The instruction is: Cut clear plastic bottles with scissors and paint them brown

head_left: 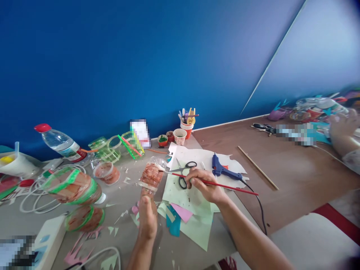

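Note:
My left hand (148, 217) grips a clear plastic bottle piece (152, 174) from below; reddish-brown paint streaks its side. In my right hand (204, 183) is a thin paintbrush (231, 187) with a red handle, pinched between the fingers. The brush tip points left and reaches the painted side; whether it touches cannot be made out. Under and beyond the right hand, black-handled scissors (182, 182) lie on pale paper (197, 200). A blue glue gun (225, 169) rests just past that hand, its cord running toward the table's near side.
Painted plastic containers (74, 185), a red-capped water bottle (60, 142) and a white power strip (50, 240) stand at left. Paint cups (180, 137) are by the blue wall. A wooden stick (257, 167) lies at right, near another person's hand (344, 129). Paper scraps (173, 221) litter the table.

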The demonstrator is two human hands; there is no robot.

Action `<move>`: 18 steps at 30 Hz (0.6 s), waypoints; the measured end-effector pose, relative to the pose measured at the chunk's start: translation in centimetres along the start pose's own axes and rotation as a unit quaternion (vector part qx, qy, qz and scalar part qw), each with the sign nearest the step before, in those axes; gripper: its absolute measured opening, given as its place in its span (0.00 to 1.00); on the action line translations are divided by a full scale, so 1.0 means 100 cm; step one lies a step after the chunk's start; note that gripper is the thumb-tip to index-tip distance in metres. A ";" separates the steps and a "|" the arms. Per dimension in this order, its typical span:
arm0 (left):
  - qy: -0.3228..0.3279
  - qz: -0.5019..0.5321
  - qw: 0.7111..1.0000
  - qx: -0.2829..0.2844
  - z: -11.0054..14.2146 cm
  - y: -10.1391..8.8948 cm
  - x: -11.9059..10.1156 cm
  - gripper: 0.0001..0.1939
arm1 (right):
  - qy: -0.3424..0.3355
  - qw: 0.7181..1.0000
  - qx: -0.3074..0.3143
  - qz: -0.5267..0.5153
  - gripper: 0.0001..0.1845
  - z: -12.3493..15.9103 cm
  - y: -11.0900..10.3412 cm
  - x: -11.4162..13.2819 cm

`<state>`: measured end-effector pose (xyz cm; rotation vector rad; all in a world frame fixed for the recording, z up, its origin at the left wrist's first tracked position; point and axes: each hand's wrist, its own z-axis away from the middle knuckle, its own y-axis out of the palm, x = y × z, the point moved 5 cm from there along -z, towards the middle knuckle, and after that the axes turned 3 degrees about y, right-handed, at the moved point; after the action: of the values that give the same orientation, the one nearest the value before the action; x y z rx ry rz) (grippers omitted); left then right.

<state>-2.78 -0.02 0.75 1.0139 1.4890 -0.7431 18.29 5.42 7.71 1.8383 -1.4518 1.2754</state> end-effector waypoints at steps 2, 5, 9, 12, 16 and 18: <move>-0.006 0.047 0.999 -0.002 -0.002 0.004 0.001 0.35 | 0.005 1.000 0.007 0.026 0.14 0.000 -0.001 0.001; -0.023 0.115 0.993 0.003 -0.004 0.012 -0.005 0.37 | -0.008 1.000 0.013 0.023 0.14 -0.001 -0.002 0.004; -0.062 0.144 0.988 0.001 -0.005 0.018 -0.015 0.38 | -0.020 0.999 0.022 0.024 0.14 -0.002 0.001 0.007; -0.080 0.134 0.988 -0.018 -0.005 0.018 -0.019 0.39 | -0.002 0.999 0.031 0.040 0.13 -0.002 0.001 0.004; -0.070 0.145 0.987 0.003 -0.006 0.022 -0.023 0.39 | -0.005 1.000 0.031 0.000 0.12 -0.001 0.001 0.003; -0.051 0.126 0.991 0.015 -0.006 0.021 -0.022 0.39 | -0.017 0.999 0.029 -0.011 0.12 -0.001 0.002 0.005</move>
<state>-1.15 1.00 3.19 1.1456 1.2386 -0.6284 18.04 5.19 8.15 1.9173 -1.4223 1.2934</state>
